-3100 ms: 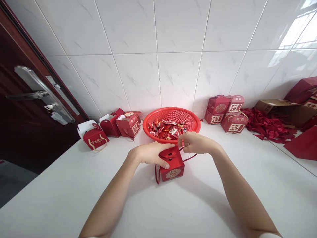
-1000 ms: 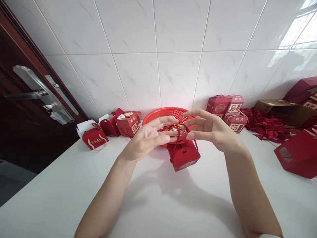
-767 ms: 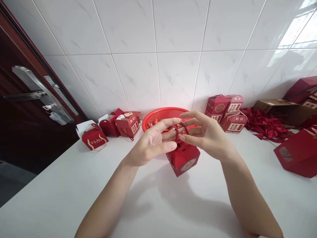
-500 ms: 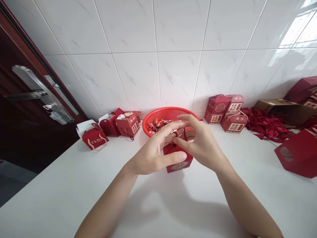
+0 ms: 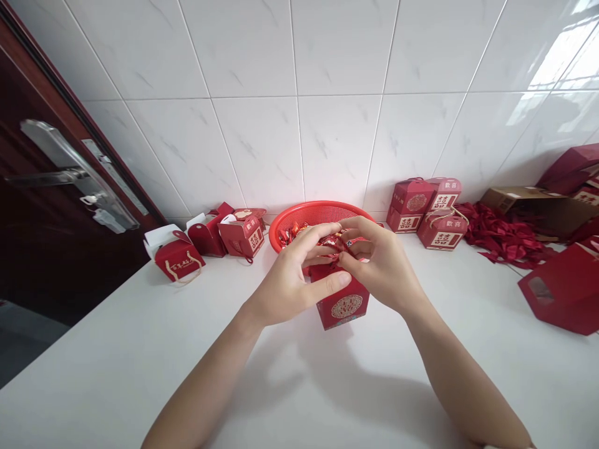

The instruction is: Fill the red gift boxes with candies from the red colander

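Note:
A red gift box (image 5: pixel 347 305) with a round gold emblem stands upright on the white table in front of me. My left hand (image 5: pixel 306 271) curls around the left of its top, with the thumb across the front. From the other side, my right hand (image 5: pixel 377 262) pinches at the dark red cord (image 5: pixel 336 260) on the box's top. The fingertips of both hands meet there and partly hide the cord. Directly behind the box is a red plastic basket (image 5: pixel 322 209) of wrapped candies (image 5: pixel 294 231).
Several red boxes (image 5: pixel 180 259) stand at the left near the door (image 5: pixel 51 218). More boxes (image 5: pixel 442 232) are stacked by the tiled wall. At the right lie a heap of red ribbon (image 5: pixel 508 240), a cardboard box (image 5: pixel 519 194) and a larger red box (image 5: pixel 561 293).
Both hands stay at the box's top while the fingers shift on the cord, the right fingers bending inward. The box has moved slightly right and more of its front emblem shows.

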`<state>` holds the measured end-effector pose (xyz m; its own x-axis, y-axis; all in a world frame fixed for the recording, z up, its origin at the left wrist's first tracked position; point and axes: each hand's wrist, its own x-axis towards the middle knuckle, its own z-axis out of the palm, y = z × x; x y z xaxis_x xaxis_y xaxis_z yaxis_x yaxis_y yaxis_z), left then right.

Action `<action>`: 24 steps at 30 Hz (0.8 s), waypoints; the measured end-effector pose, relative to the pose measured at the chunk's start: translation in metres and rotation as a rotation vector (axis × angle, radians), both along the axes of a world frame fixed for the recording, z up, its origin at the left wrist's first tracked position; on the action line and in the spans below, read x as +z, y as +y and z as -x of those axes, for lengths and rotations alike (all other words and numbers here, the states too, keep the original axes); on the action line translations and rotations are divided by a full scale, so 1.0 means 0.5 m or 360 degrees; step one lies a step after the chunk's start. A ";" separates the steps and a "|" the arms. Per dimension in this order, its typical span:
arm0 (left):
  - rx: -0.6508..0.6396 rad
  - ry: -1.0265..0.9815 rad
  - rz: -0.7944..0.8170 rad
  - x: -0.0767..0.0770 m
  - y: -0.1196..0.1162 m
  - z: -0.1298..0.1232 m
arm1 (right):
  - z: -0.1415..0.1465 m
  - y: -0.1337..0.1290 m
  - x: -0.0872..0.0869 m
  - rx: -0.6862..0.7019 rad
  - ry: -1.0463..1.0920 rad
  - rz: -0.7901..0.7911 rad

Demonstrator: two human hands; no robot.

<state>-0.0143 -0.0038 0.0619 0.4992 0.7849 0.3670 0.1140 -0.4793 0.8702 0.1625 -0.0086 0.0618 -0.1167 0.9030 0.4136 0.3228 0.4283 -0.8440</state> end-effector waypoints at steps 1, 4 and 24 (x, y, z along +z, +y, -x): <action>0.0082 0.0060 -0.0074 -0.004 0.004 -0.002 | -0.003 0.002 0.000 -0.0016 0.0002 -0.0007; 0.0202 0.0252 -0.0182 -0.013 0.013 -0.007 | -0.010 0.007 0.004 -0.0060 -0.0039 0.0020; 0.0208 0.0311 -0.0319 -0.090 0.086 -0.036 | -0.145 0.047 0.042 -0.0621 0.0295 -0.0216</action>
<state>0.0038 0.0393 0.0171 0.4751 0.7688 0.4280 0.3419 -0.6095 0.7153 0.2349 0.0151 0.0828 0.3088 0.8010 0.5129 0.3305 0.4153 -0.8475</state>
